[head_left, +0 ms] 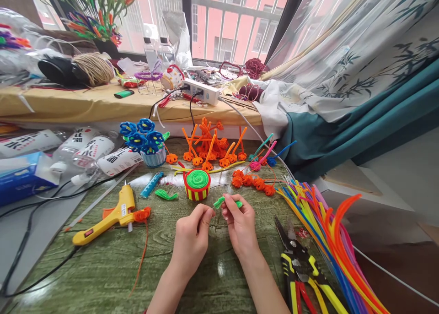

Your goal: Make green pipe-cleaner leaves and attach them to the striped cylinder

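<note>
My right hand (242, 227) pinches a small bundle of green pipe cleaner (219, 202) between thumb and fingers. Just to its left is my left hand (192, 234), thumb and forefinger pressed together; whatever they grip is hidden or too small to make out. Beyond both hands stands a little round pot (197, 191) with red and yellow striped sides and a coiled green top. A second green pipe-cleaner piece, shaped like a leaf (166, 195), lies on the table left of the pot.
A yellow glue gun (120, 211) lies at left, its cord trailing. Pliers (302, 263) and loose pipe cleaners (329, 231) occupy the right side. Orange pipe-cleaner flowers (209, 144) and a blue flower pot (153, 157) stand behind. Plastic bottles (99, 149) lie far left.
</note>
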### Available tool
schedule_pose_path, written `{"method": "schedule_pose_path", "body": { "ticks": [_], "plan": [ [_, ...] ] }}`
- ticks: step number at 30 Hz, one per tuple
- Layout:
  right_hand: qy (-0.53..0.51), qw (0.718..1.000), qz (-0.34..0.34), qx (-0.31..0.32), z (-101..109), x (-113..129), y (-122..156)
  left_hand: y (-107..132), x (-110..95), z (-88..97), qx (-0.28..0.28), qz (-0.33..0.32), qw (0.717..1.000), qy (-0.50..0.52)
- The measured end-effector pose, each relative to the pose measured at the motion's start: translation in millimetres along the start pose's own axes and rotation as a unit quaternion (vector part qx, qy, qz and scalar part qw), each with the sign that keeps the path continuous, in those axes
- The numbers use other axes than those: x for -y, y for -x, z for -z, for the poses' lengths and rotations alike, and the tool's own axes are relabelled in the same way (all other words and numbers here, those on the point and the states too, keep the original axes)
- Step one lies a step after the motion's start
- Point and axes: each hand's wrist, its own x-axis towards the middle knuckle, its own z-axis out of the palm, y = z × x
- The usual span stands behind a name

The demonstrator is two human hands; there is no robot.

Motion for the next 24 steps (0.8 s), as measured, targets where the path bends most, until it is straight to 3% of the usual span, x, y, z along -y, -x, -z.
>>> {"method": "schedule_pose_path", "body": {
  "ticks": [11, 24],
  "plan": [
    [0.009, 1.0, -0.005, 0.013, -1.5, 0.5, 1.5, 0.3, -0.2, 1.4, -0.003, -0.049, 0.998, -0.044],
    [0.023, 0.999, -0.003, 0.029, -0.4, 2.4, 3.4, 1.6, -1.9, 1.7, -0.059, -0.087, 0.989, -0.108]
  ]
}}
